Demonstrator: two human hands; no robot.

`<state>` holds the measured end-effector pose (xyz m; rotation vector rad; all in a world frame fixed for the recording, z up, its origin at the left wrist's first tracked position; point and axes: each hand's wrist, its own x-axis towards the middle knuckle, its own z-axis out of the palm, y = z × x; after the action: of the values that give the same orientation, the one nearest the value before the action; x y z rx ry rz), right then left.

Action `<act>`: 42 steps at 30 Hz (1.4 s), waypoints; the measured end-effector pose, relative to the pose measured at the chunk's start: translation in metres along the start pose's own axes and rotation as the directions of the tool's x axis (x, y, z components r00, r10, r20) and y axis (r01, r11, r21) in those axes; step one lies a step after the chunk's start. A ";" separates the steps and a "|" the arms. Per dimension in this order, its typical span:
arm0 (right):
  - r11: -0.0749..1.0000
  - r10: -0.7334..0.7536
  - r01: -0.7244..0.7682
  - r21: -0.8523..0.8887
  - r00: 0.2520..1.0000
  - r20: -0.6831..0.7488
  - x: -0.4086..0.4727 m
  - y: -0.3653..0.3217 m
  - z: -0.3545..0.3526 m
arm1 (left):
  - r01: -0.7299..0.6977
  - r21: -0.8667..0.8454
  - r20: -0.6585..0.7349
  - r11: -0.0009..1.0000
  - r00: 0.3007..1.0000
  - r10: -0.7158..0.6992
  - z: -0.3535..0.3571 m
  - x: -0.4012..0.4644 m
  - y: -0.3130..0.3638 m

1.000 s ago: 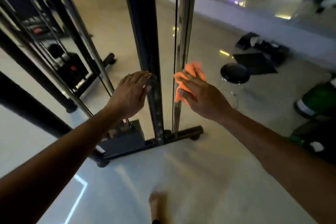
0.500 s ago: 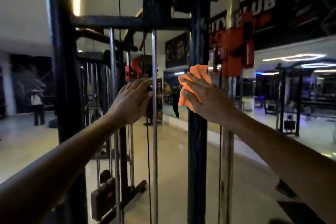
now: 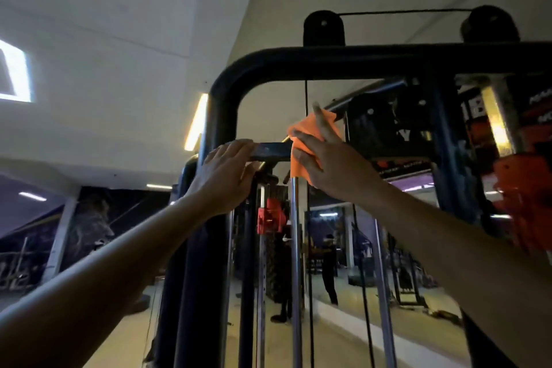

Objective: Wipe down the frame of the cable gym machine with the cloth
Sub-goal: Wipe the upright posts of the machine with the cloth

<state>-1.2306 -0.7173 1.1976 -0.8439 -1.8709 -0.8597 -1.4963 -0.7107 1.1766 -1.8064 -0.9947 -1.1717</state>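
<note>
The orange cloth (image 3: 310, 140) is up high, pressed against the dark frame (image 3: 358, 61) of the cable machine, right where a short flat crossbar (image 3: 270, 152) meets a shiny steel rod (image 3: 296, 248). My right hand (image 3: 331, 164) is on the cloth. My right fingers (image 3: 324, 121) are mostly straight and spread, pushing the cloth flat onto the metal, with one finger poking up past the top edge of the cloth. My thumb sits low on the cloth's left side. My right arm reaches up from the bottom right corner, stretched long.

My left hand (image 3: 222, 176) is just beside it, on the left end of the same crossbar. Its fingers lie over the top of the bar and bend a little round it, holding on. My left arm comes up from the bottom left, also stretched out.

Above my hands the frame curves over into a thick top bar. Two black pulley wheels (image 3: 324, 27) sit on top of it with a thin cable (image 3: 403, 12) running between them. Red blocks (image 3: 525, 194) show on the right. A ceiling light (image 3: 195, 122) glows behind the frame.
</note>
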 end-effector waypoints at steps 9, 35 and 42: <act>0.960 0.086 -0.075 -0.269 0.996 0.029 0.055 -0.001 0.098 | -0.009 0.020 -0.093 1.000 0.996 0.010 0.037 0.038 -0.087; 0.945 -0.034 -0.049 -0.322 0.968 -0.249 0.083 -0.029 0.164 | -0.034 -0.226 -0.291 0.974 0.956 -0.034 0.069 0.019 -0.107; 0.951 0.120 -0.209 -0.228 0.929 -0.351 0.088 -0.054 0.178 | -0.030 -0.246 -0.288 0.969 0.957 -0.044 0.072 0.020 -0.111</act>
<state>-1.3843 -0.5812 1.1997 -0.9371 -1.3880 -1.0846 -1.5642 -0.5966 1.1937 -1.7494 -0.7083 -1.5726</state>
